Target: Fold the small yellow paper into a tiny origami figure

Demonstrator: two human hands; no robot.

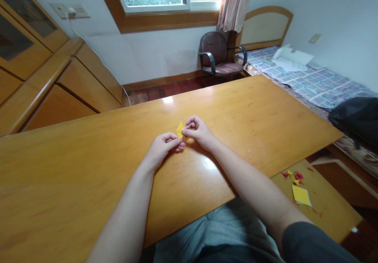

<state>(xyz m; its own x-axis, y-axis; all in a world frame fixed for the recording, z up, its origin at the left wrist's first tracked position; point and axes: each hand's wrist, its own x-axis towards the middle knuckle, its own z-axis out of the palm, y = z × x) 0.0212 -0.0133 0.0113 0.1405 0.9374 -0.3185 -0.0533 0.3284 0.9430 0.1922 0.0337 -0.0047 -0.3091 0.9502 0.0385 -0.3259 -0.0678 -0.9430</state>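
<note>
While Two Hands Pinch It, a Small Yellow Paper (180, 130) Stands Out Against the Table (88, 176)

Because it looks like thin, folded sheet, the paper should be almost weightless, fairly crisp along its folds, and easy to crease or tear; it probably calls for a light fingertip hold at the edges. It is over the middle of the table, between the hands; whether it touches the wood, I cannot tell. The left hand (164, 148) grasps its lower end, thumb against fingers, with hardly any gap. The right hand (199, 131) pinches its right edge between thumb and forefinger, the other fingers loosely curled.
</note>
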